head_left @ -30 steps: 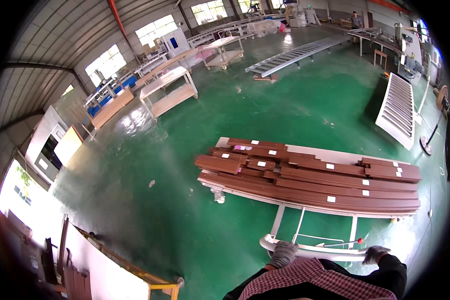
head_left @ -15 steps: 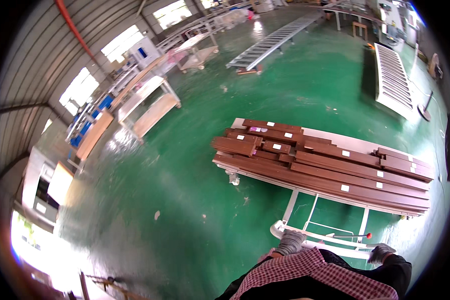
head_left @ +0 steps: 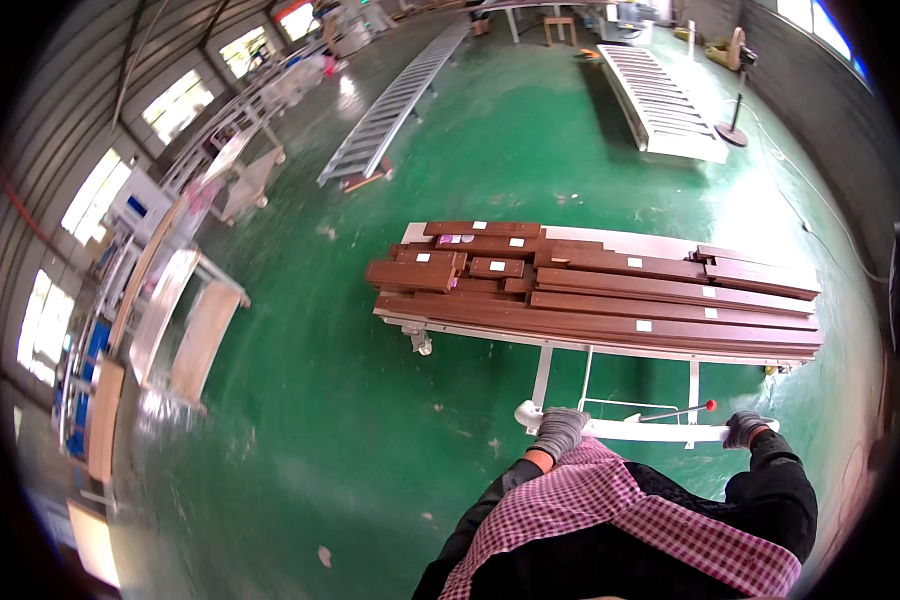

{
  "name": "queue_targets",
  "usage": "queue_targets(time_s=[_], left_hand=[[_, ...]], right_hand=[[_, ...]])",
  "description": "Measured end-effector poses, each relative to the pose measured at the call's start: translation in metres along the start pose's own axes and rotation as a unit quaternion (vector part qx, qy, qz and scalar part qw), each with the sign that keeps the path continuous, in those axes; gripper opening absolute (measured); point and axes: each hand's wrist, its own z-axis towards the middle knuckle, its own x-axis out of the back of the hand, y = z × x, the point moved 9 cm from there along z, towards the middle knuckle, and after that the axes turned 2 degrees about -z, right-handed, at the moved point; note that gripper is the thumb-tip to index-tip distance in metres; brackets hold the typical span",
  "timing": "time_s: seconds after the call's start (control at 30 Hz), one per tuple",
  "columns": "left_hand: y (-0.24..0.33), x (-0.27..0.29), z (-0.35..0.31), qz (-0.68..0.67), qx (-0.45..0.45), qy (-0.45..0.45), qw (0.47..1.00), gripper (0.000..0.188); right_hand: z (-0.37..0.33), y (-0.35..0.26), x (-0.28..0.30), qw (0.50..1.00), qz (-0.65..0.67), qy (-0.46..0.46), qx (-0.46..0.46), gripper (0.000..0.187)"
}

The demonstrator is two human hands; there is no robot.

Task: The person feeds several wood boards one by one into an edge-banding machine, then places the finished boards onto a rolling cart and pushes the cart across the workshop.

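In a grey glove, my left hand point(head_left: 560, 432) is closed round the left part of a white handle bar point(head_left: 650, 432). My right hand point(head_left: 742, 428), gloved too, is closed on the bar near its right end. The bar joins a low flat cart point(head_left: 660, 241) in front of me by white struts. Stacked lengthwise on the cart are several dark brown boards point(head_left: 670, 308) of differing lengths, many with small white labels. Between my hands, a thin lever with a red knob point(head_left: 711, 406) rises beside the bar.
Two roller conveyors stand beyond the cart, one long point(head_left: 400, 100) and one short and wide point(head_left: 660, 105). A black floor fan point(head_left: 732, 133) with a trailing cable point(head_left: 808, 228) is at the right, by the grey wall. Wooden-topped worktables point(head_left: 205, 330) line the left side.
The view has swung to the right, so the conveyors and worktables appear further left. The cart has shifted left less than they have. Both hands stay on the handle bar.
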Motion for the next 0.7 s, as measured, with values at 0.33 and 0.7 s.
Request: queue_targets(time_s=[0.33,0.7], left_hand=[[-0.098,0.082,0.069,0.037,-0.079,0.012,0.996,0.015],[-0.174,0.166,0.183,0.070,-0.119,-0.085,0.987,0.021]], right_hand=[[0.003,-0.071,0.114,0.992,0.077,-0.075,-0.070,0.047],[0.065,-0.095,0.204,0.980,0.127,-0.070,-0.138,0.035]])
